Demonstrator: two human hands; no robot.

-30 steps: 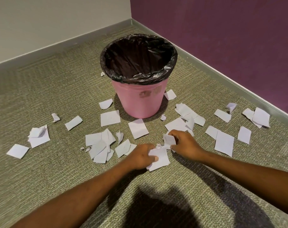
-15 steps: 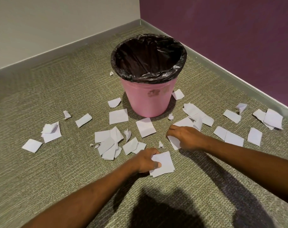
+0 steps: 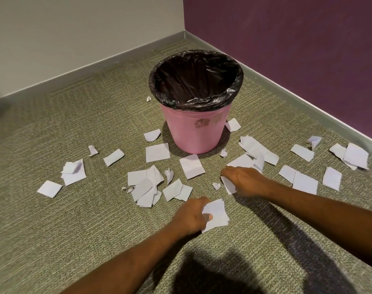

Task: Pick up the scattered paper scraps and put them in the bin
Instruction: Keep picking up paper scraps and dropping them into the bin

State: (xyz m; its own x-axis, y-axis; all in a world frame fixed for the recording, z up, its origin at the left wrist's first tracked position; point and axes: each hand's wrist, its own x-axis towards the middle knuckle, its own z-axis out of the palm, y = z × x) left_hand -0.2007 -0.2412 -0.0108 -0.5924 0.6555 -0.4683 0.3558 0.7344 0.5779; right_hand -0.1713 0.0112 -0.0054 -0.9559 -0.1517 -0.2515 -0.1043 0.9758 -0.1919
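A pink bin point(image 3: 195, 132) lined with a black bag stands on the carpet near the room's corner. Several white paper scraps lie scattered in front of it and to both sides. My left hand point(image 3: 191, 217) pinches a small stack of scraps point(image 3: 216, 214) just above the carpet, thumb on top. My right hand point(image 3: 244, 180) lies knuckles-up on the floor in front of the bin, its fingers curled over a scrap point(image 3: 227, 184) that sticks out below it. A pile of scraps point(image 3: 144, 187) lies left of my left hand.
A grey wall runs along the back left and a purple wall point(image 3: 297, 49) along the right, both with grey skirting. More scraps point(image 3: 354, 155) lie by the right skirting and others point(image 3: 72, 172) far left. My shadow falls on the carpet at the bottom.
My hands have parted: the left drew back toward me with its stack, and the right moved forward and right onto another scrap. The view shifted, so the bin sits further right.
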